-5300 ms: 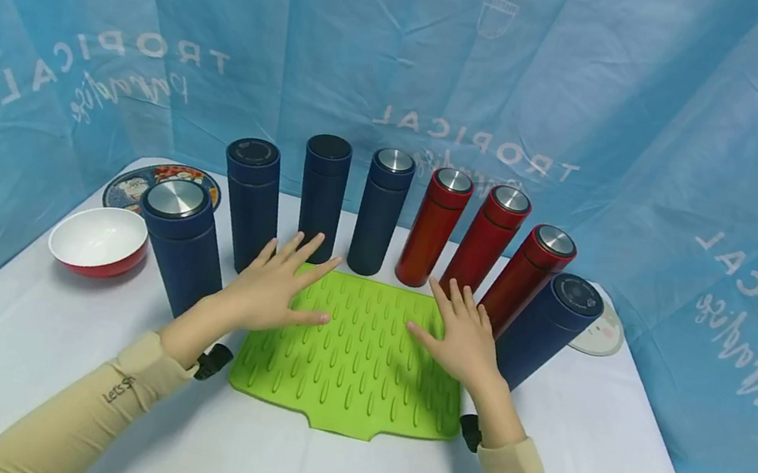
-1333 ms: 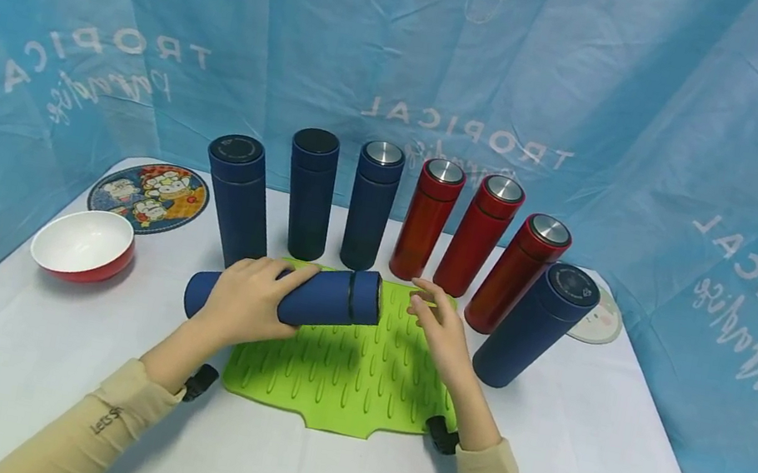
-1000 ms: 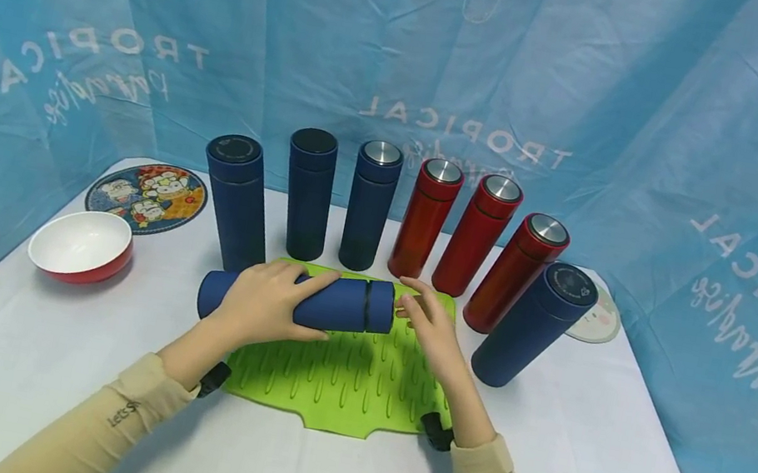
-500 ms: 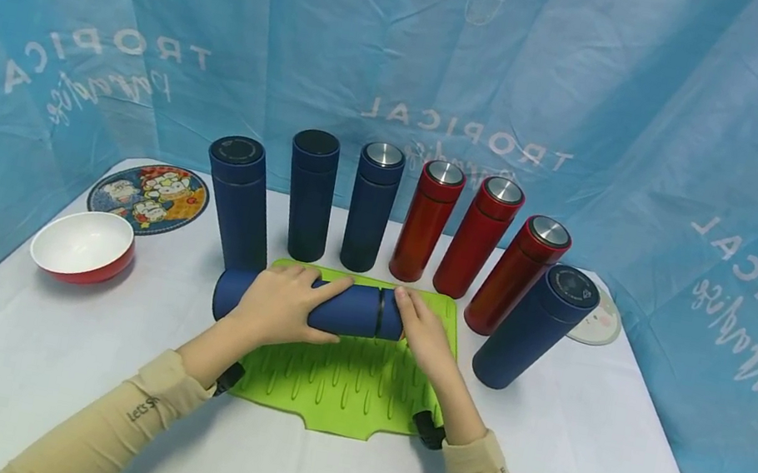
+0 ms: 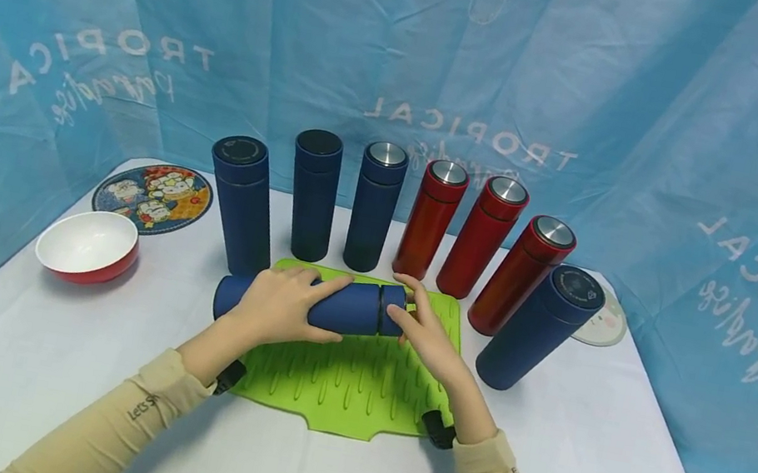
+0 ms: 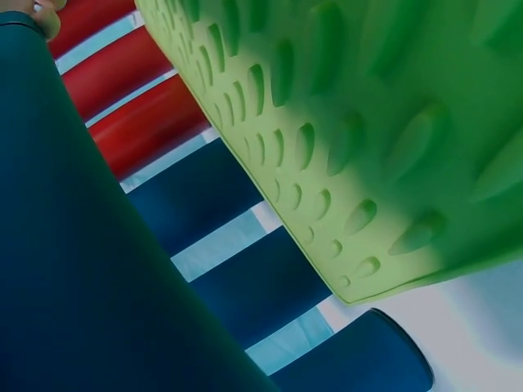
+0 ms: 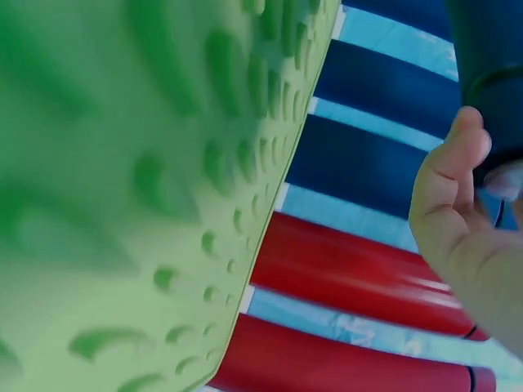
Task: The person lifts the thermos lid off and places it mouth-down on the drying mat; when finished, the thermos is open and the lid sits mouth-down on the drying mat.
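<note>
My left hand (image 5: 281, 306) grips the body of a blue thermos bottle (image 5: 352, 310), held on its side above a green ribbed mat (image 5: 351, 392). Its lid (image 5: 392, 311) points right, between the thumb and fingers of my right hand (image 5: 432, 343). Dark body of the same thermos fills the left side of the left wrist view (image 6: 90, 237). In the right wrist view the curled fingers (image 7: 458, 175) touch the lid end. The lid appears seated on the body, with a dark seam between them. My left palm is hidden.
Several thermoses stand upright in an arc behind the mat: blue ones (image 5: 242, 204) at left, red ones (image 5: 473, 240) toward the right, another blue one (image 5: 537, 332) at far right. A red-and-white bowl (image 5: 87, 249) and a cartoon placemat (image 5: 153, 197) lie left; a pale round mat (image 5: 603, 323) lies right.
The leftmost blue thermos has left its standing place and lies sideways in my left hand. My right hand has come to its lid; over the last half second its thumb and fingers shifted round it.
</note>
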{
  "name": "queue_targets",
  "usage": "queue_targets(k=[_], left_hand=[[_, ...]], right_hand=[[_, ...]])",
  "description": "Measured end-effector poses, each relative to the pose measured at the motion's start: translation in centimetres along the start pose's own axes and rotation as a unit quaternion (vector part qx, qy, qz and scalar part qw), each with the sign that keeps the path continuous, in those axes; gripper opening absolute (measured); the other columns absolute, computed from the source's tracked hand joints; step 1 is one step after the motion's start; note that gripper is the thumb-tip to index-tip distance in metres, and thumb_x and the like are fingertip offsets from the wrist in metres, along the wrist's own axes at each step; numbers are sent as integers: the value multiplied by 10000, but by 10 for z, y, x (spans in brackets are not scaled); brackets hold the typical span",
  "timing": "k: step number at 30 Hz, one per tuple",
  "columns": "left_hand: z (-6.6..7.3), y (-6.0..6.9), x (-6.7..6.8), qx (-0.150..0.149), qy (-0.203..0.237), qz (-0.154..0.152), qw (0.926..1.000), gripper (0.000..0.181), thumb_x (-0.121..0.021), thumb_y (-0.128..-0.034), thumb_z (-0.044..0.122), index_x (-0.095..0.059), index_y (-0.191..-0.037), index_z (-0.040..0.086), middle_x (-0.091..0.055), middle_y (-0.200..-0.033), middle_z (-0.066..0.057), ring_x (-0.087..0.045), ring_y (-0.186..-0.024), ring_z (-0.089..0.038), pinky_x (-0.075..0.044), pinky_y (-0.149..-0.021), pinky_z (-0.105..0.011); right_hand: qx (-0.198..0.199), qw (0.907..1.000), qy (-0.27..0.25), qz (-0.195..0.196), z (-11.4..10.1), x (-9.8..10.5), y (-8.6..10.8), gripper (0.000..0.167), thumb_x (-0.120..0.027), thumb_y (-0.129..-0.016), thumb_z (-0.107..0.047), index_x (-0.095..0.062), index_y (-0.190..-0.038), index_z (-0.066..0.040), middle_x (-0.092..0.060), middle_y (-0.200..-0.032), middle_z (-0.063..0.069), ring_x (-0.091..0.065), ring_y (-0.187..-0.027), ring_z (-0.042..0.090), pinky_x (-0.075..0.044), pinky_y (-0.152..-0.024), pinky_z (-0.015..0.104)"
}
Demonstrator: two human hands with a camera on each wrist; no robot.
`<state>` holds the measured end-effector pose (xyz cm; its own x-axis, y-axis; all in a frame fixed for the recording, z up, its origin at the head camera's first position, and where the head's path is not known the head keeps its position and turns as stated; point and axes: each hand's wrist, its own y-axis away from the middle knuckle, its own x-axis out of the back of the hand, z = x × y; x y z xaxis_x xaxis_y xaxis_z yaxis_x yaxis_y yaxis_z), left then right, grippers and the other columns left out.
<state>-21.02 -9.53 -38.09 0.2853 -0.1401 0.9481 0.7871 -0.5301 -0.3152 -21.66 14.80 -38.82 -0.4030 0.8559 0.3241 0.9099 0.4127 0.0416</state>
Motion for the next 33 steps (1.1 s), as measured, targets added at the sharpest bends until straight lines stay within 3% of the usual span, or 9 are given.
queue_targets(k=[4, 10, 16, 18, 20, 22, 24, 28, 33], left_hand=[[1, 0, 0, -11, -40, -53, 10000, 826, -627, -674, 698, -457, -1368, 285, -618, -1015, -111, -617, -860, -254, -515, -651, -409], [3, 0, 3, 2, -9, -217, 9998, 819, -636, -678, 684, -451, -1371, 287, -615, -1035, -117, -612, -887, -264, -512, -692, -427], [3, 0, 5, -81, -47, -161, 9998, 811, -637, -679, 683, -465, -1361, 278, -620, -1029, -116, -615, -879, -265, -516, -681, -420], [3, 0, 5, -101, -86, -134, 9998, 811, -640, -677, 682, -468, -1360, 279, -621, -1033, -116, -617, -880, -265, -516, -677, -420], [3, 0, 4, -110, -78, -128, 9998, 808, -648, -676, 674, -469, -1359, 281, -619, -1039, -116, -615, -883, -267, -514, -677, -423], [3, -1, 4, -130, -81, -127, 9998, 806, -645, -678, 676, -468, -1360, 283, -617, -1042, -115, -613, -887, -268, -513, -680, -427], [3, -1, 4, -151, -69, -119, 9998, 805, -640, -682, 678, -466, -1360, 283, -615, -1041, -114, -609, -890, -270, -510, -682, -430], [3, -2, 5, -210, -82, -66, 9997, 806, -636, -681, 683, -467, -1359, 281, -616, -1031, -112, -609, -882, -270, -510, -678, -429], [3, -2, 4, -228, -115, -83, 9996, 812, -638, -677, 685, -465, -1360, 282, -615, -1025, -108, -610, -875, -263, -513, -671, -421]], right_hand=[[376, 9987, 35, -345, 7, 7, 1, 593, -535, -924, -188, -225, -1429, -221, -286, -1360, 130, -458, -1081, 309, -461, -835, 407], [878, 9948, 40, -523, 10, 14, 3, 737, -658, -790, -91, -246, -1394, -183, -281, -1392, 79, -430, -1156, 347, -468, -863, 405], [1268, 9905, 137, -506, -7, 15, 11, 856, -692, -737, -2, -201, -1429, -113, -243, -1446, 155, -269, -1306, 393, -319, -1002, 547], [1095, 9928, 70, -482, -8, 16, 10, 802, -622, -819, -59, -151, -1462, -143, -180, -1484, 163, -192, -1350, 390, -259, -1022, 593], [658, 9972, 39, -352, -5, 17, 6, 682, -520, -915, -208, -130, -1474, -193, -188, -1489, 159, -242, -1337, 381, -265, -1017, 595], [114, 9998, 60, -171, 0, 19, 2, 558, -370, -974, -360, -160, -1473, -226, -295, -1421, 160, -384, -1248, 361, -333, -980, 567], [-355, 9993, 137, -25, 1, 19, -1, 575, -270, -970, -509, -229, -1458, -206, -467, -1263, 185, -536, -1069, 355, -425, -886, 495], [-803, 9966, 192, 3, 2, 19, -4, 624, -302, -941, -578, -358, -1388, -146, -573, -942, 161, -650, -734, 301, -454, -627, 340], [-802, 9965, -103, -187, 7, 20, -4, 524, -401, -948, -489, -393, -1320, -120, -597, -851, 126, -655, -622, 250, -445, -570, 295]])
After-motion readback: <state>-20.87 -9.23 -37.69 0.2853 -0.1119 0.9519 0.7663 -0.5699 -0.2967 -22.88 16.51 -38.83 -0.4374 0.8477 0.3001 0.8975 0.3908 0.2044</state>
